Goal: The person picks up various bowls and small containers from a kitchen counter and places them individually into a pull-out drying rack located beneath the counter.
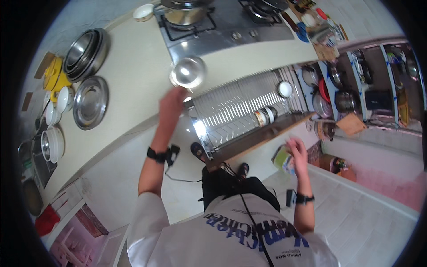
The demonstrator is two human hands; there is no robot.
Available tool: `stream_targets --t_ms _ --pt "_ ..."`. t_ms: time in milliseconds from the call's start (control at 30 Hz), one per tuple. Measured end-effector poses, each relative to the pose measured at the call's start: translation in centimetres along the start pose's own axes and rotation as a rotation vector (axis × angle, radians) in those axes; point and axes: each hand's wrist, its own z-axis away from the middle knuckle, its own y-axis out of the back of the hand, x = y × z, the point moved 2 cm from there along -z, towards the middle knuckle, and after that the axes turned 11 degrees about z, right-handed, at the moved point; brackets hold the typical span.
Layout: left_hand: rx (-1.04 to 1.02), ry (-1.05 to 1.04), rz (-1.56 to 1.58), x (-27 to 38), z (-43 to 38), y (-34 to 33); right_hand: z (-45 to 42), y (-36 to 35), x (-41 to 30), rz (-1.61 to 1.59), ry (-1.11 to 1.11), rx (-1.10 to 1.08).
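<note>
My left hand is at the front of the counter, its fingers closed at the near edge of a small shiny metal bowl. Blur hides the exact grip. Part of another pale rim shows under that bowl. Below the counter, a pulled-out drawer with a wire dish rack holds a small white bowl at its right end and a few bowls on edge near the front. My right hand hangs right of the drawer, overlapping a blurred green container; whether it holds this is unclear.
On the counter stand nested metal basins, a metal tray, white bowls and a yellow pot. The gas hob carries pots. An open shelf with cookware is at right; the drawer front juts toward my legs.
</note>
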Motion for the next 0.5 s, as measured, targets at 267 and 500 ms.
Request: stream_targets --t_ms 267,500 --pt "-0.485 0.011 0.233 13.4 14.8 -11.0 -3.6 -9.5 -5.0 -0.271 0.128 -0.358" --pt "-0.435 0.202 0.348 14.9 18.3 -17.6 -4.8 -4.1 0.6 -0.434 -0.211 -0.599"
